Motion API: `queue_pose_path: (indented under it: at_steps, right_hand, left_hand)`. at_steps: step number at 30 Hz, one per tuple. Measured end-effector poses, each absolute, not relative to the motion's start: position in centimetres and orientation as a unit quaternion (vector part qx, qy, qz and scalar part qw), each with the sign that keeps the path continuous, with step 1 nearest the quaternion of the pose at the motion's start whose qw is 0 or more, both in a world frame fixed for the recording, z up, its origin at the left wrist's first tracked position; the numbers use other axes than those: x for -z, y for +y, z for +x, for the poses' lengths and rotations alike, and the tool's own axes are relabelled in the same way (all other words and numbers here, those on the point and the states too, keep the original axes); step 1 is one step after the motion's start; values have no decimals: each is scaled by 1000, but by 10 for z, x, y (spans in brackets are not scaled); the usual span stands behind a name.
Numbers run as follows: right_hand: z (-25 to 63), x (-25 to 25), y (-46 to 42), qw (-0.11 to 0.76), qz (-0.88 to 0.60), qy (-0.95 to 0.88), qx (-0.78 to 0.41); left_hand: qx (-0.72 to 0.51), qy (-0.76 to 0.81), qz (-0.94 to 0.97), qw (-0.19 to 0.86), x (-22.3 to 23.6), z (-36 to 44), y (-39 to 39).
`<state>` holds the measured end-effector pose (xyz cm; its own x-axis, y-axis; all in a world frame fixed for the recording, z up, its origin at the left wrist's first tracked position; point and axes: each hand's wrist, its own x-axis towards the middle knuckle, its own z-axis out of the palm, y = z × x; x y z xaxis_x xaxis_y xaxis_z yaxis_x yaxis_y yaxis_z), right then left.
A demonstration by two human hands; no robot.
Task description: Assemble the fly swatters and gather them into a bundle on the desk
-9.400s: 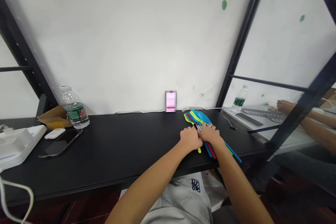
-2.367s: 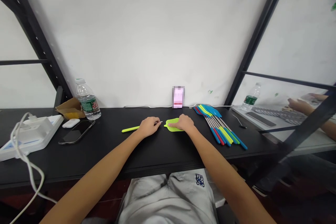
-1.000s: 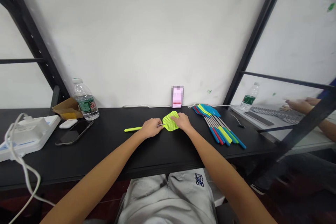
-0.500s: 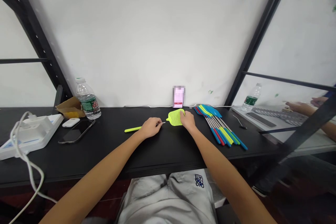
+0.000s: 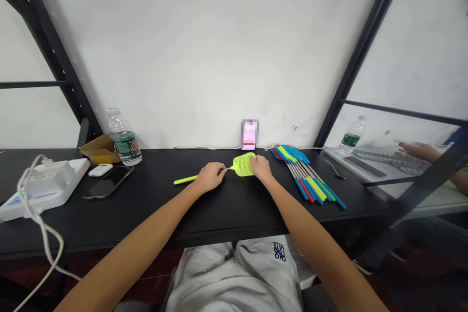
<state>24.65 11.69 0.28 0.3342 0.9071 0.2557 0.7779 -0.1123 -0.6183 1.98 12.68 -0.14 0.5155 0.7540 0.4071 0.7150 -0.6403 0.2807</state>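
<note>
My left hand (image 5: 211, 176) is closed round the thin metal rod of a yellow-green handle (image 5: 185, 180). The handle sticks out to the left of that hand, and the rod's tip shows on its right. My right hand (image 5: 262, 167) pinches the right edge of a perforated yellow-green fly swatter head (image 5: 243, 165). The neck of the head points left and meets the rod tip; whether the rod sits inside it I cannot tell. To the right, several fly swatters (image 5: 307, 175) in blue, red, yellow and green lie fanned out side by side on the black table (image 5: 153, 219).
At the left are a water bottle (image 5: 126, 142), a cardboard box (image 5: 99, 151), a white earbud case (image 5: 100, 170), a dark phone (image 5: 109, 183) and a white power strip (image 5: 47, 180) with cables. A lit phone (image 5: 249, 135) leans on the wall. Another person's arm (image 5: 420, 150) shows beyond the right frame post.
From a bundle held in both hands, the swatters came to lie fanned out at the right. Lately the swatter head, apart from the rod half a second ago, has come up against its tip.
</note>
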Motion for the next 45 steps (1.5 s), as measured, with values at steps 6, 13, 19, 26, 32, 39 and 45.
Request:
queue_pose_path:
  at_steps: [6, 13, 19, 26, 32, 39, 45]
  right_hand:
    - [246, -5, 115, 365, -720, -583, -88]
    - [243, -10, 111, 429, -664, -598, -131]
    - [242, -11, 109, 440, -652, -602, -135]
    - [244, -9, 110, 439, -626, -630, -137]
    - [245, -6, 111, 433, -625, -635, -132]
    - [242, -3, 110, 431, -621, -640, -139]
    - [240, -4, 107, 428, -615, -648, -139]
  left_hand:
    - [-254, 432, 865, 27, 1, 19, 127]
    - [-265, 434, 861, 23, -1, 19, 125]
    - [-279, 427, 860, 21, -1, 18, 124]
    - [-274, 413, 868, 22, -2, 17, 122]
    - [-277, 402, 873, 22, -2, 17, 121]
    - [-279, 395, 875, 24, -3, 18, 119]
    - [-275, 401, 873, 26, -4, 19, 117]
